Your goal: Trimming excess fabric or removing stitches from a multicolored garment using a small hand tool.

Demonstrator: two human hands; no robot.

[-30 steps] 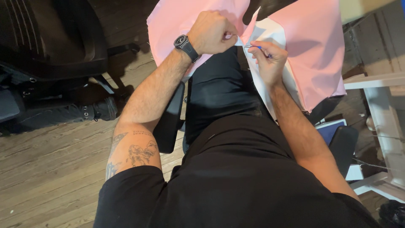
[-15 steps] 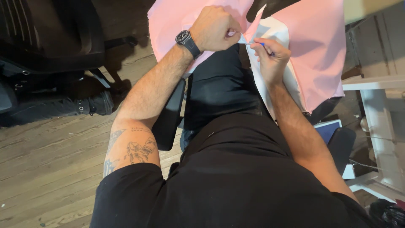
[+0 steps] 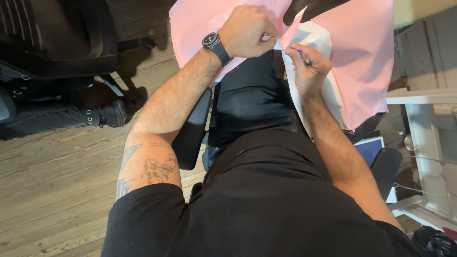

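A pink cloth (image 3: 362, 57) with a white underside (image 3: 312, 40) lies over my lap and knees. My left hand (image 3: 247, 31), with a black watch on the wrist, is closed and pinches the pink cloth near a fold. My right hand (image 3: 307, 66) sits just to its right, fingers closed on a small blue-tipped tool (image 3: 296, 50) pressed at the cloth's edge. What the tool is I cannot tell. Both hands nearly touch over my dark trousers (image 3: 252, 100).
I sit on a chair with black armrests (image 3: 190, 133) over a wooden plank floor (image 3: 57, 176). A black office chair (image 3: 52, 43) stands at the upper left. White furniture (image 3: 428, 123) lies along the right edge, with a dark bag (image 3: 435, 242) at the bottom right.
Both hands have shifted slightly up and together on the cloth. My grip on the cloth and on the small tool stays the same.
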